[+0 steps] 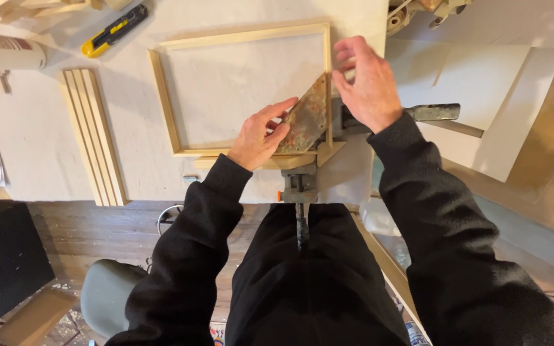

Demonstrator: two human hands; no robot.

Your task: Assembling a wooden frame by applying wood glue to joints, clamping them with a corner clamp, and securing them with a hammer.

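Wooden frame (174, 96) lies assembled on the table (33, 141), its near right corner in the rusty corner clamp (306, 122). Left hand (258, 138) presses flat there; right hand (367, 83), fingers spread, steadies the side rail. Spare strips (94, 138) wait unused.

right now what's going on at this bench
A person in black sleeves is working at one corner of a light wooden frame set in a rusty corner clamp. The left hand rests on the clamp's plate; the right hand touches the frame's right rail. A yellow utility knife and wooden strips lie nearby.
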